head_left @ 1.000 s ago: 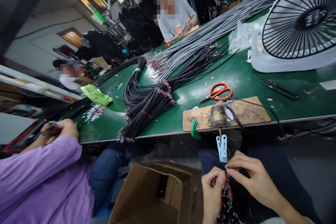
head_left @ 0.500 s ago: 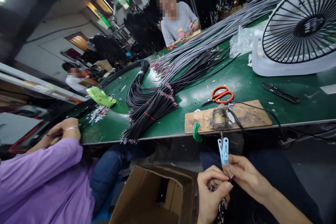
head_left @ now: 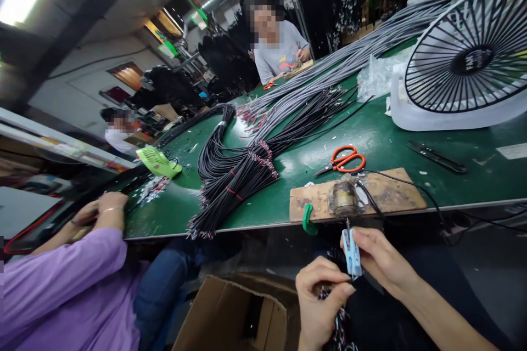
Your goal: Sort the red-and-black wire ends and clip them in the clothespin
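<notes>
Below the table's near edge, my right hand (head_left: 376,258) pinches the pale blue clip (head_left: 353,252) hanging under the wooden board (head_left: 387,193), while my left hand (head_left: 319,299) is closed around a wire bundle (head_left: 340,329). Orange scissors (head_left: 343,160) lie just behind the board on the green table (head_left: 411,137); a cardboard box (head_left: 242,315) sits left, beside a co-worker's purple sleeve (head_left: 61,279).

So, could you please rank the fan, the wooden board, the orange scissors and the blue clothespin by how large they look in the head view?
1. Fan, by far the largest.
2. Wooden board.
3. Orange scissors.
4. Blue clothespin, in the right hand; it is nearest the camera, so its rank against the scissors is uncertain.
</notes>
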Motion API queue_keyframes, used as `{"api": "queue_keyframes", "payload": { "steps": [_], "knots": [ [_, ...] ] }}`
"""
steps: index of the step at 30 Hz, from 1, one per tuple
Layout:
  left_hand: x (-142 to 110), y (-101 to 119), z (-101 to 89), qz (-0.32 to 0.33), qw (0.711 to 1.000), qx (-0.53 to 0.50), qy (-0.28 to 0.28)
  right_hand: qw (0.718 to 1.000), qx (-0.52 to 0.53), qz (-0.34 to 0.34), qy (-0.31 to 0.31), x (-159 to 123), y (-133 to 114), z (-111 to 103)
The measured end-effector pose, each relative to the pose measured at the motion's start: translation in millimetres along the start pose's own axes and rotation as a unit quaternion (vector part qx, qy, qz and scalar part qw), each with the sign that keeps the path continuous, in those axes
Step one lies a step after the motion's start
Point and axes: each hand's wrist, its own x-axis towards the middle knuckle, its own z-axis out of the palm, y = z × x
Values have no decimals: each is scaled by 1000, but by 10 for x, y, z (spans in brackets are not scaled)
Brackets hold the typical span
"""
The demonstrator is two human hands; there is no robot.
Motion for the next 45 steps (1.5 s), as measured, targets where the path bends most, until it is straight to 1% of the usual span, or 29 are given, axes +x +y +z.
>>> {"api": "queue_keyframes", "payload": {
  "steps": [4, 8, 11, 14, 16, 18, 20, 22, 23, 25, 28, 31, 33, 35, 41, 43, 45],
  "knots": [
    [-22, -78, 17, -30, 999, -16, -4, 1000, 14, 5, -8, -13, 0, 9],
    [-63, -104, 20, -75, 996, -37, -14, 999, 30, 35, -17, -45, 41, -17],
    [-60, -46, 29, -84, 996, -31, -18, 998, 38, 48, -5, -68, 119, -112],
    [-53, 23, 30, -90, 995, -19, -25, 998, 36, 50, 3, -125, 192, -266],
    [-74, 42, 18, -105, 994, -19, -27, 999, 4, 44, 4, -208, 227, -368],
    [-128, 26, 2, -137, 990, -23, -25, 998, -59, 36, -9, -326, 266, -440],
    [-208, -22, -7, -185, 982, -13, -32, 991, -121, 36, -30, -457, 321, -472],
    [-297, -89, 4, -229, 973, 5, -43, 988, -145, 38, -32, -571, 396, -477],
    [-339, -124, 19, -238, 970, 13, -42, 987, -154, 33, -32, -617, 437, -478],
    [-408, -190, 66, -221, 975, 17, -9, 982, -184, 10, -34, -684, 513, -487],
    [-474, -271, 149, -177, 980, 26, 91, 965, -252, -37, -63, -754, 590, -529],
    [-516, -335, 209, -161, 968, -4, 194, 944, -304, -72, -103, -832, 631, -562],
    [-537, -365, 227, -172, 957, -32, 233, 932, -332, -84, -119, -891, 660, -559],
    [-548, -382, 231, -184, 951, -60, 241, 921, -357, -86, -131, -942, 701, -542],
    [-559, -442, 210, -174, 960, -118, 187, 898, -403, -72, -162, -1014, 862, -529],
    [-579, -500, 197, -168, 960, -142, 171, 895, -410, -70, -161, -1017, 894, -537],
    [-611, -573, 177, -166, 961, -162, 153, 897, -410, -74, -147, -1012, 905, -535]
  ]
}}
